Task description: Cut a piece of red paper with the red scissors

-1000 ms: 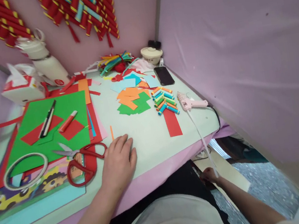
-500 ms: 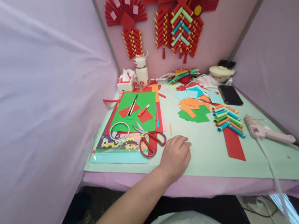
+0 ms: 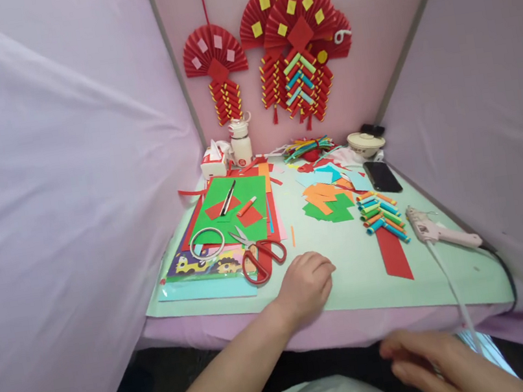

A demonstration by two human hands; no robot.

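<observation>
My left hand (image 3: 306, 286) rests on the pale green mat near its front edge, fingers curled together; whether anything is under them is hidden. Just beyond it lie red-handled scissors (image 3: 262, 260) with the blades apart, and a thin orange strip (image 3: 292, 236). My right hand (image 3: 426, 358) is low in front of the table edge, its fingers apart and holding nothing. Farther up on the right, rolled coloured paper tubes (image 3: 382, 217) form a chevron on a red strip (image 3: 395, 258).
A pink glue gun (image 3: 444, 234) with a cord lies at right, near a black phone (image 3: 382, 176). Green sheets (image 3: 250, 188), a ring of tape (image 3: 207, 243) and a cutter are at left. Paper scraps (image 3: 329, 202), a bottle (image 3: 240, 143) and a tissue box (image 3: 214, 162) sit farther back.
My right hand has come into view at the lower right. The camera view has shifted, with more of the hanging fans showing. My left hand stays resting on the mat.
</observation>
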